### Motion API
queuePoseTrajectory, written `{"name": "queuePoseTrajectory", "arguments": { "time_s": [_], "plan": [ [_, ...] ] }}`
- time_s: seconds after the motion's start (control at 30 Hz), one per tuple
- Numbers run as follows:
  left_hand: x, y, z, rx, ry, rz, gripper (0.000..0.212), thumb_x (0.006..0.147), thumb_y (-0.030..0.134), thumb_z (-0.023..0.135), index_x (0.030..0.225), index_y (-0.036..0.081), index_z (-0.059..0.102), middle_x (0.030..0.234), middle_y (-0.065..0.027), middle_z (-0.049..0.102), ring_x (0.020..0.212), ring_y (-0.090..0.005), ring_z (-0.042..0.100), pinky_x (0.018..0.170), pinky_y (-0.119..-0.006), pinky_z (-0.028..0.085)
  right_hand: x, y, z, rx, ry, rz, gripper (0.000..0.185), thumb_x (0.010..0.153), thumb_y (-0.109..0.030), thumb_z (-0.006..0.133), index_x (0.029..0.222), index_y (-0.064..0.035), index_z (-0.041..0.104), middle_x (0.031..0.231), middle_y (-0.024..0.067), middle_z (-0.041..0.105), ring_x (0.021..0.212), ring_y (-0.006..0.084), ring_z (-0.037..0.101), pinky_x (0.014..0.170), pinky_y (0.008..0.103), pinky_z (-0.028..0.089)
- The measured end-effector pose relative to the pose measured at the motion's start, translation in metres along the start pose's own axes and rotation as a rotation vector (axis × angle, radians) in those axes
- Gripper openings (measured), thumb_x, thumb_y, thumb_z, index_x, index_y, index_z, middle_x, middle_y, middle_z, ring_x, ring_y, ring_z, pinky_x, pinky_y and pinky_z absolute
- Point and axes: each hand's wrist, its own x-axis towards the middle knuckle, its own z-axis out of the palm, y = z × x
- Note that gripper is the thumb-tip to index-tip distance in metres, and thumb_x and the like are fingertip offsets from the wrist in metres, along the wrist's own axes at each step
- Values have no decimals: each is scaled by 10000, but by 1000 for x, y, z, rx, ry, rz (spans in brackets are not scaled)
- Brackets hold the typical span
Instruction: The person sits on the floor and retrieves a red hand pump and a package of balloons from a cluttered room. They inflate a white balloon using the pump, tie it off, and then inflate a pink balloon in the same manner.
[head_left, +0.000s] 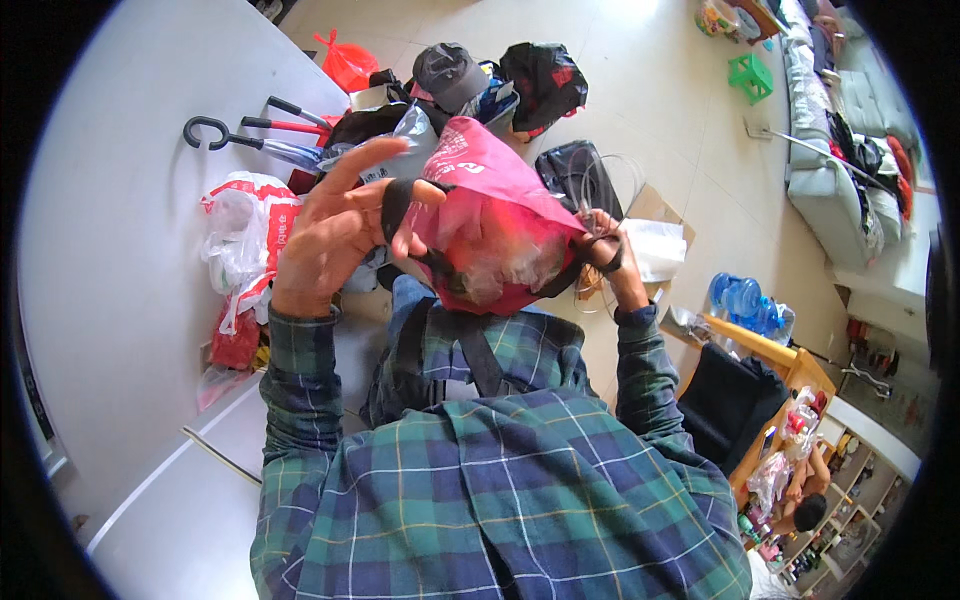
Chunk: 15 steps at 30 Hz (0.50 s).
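Observation:
A pink bag (495, 165) with white printing hangs in front of my lap, its mouth held wide towards me. Crumpled clear plastic (517, 266) shows inside it, blurred by motion. My left hand (319, 236) has the bag's black strap (396, 210) looped over its fingers, with the index finger raised. At the bag's other edge, my right hand (611, 251) grips the rim and a black strap. Thin clear loops of cord or tubing (589, 180) stick out by the right fingers; whether they are held is unclear.
Umbrellas (277, 127) lean by the wall on the left, above white-and-red plastic bags (251, 225). A grey cap (450, 75) and a black bag (544, 86) lie ahead. To the right are blue water bottles (742, 300), a green stool (750, 79) and a person (806, 510).

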Motion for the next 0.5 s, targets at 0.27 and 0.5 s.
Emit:
{"name": "queuePoseTrajectory", "arguments": {
  "time_s": [0.27, 0.5],
  "plan": [
    [-1, 45, 41, 183, 70, 138, 874, 754, 358, 693, 1404, -7, 239, 1218, -233, 501, 660, -124, 563, 605, -266, 506, -7, 22, -7, -502, -353, 269, 286, 763, -45, 601, 1048, -44, 590, 829, 26, 632, 736, 120, 573, 671, 293, 470],
    [-16, 46, 12, 349, 304, 62, 521, 862, 236, 606, 1294, 4, 431, 1045, -142, 589, 619, -65, 532, 588, -217, 492, -24, -50, 22, 529, -63, 191, 397, 797, 53, 583, 1176, -39, 507, 1009, 54, 611, 877, 130, 601, 791, 241, 487]
  ]
}}
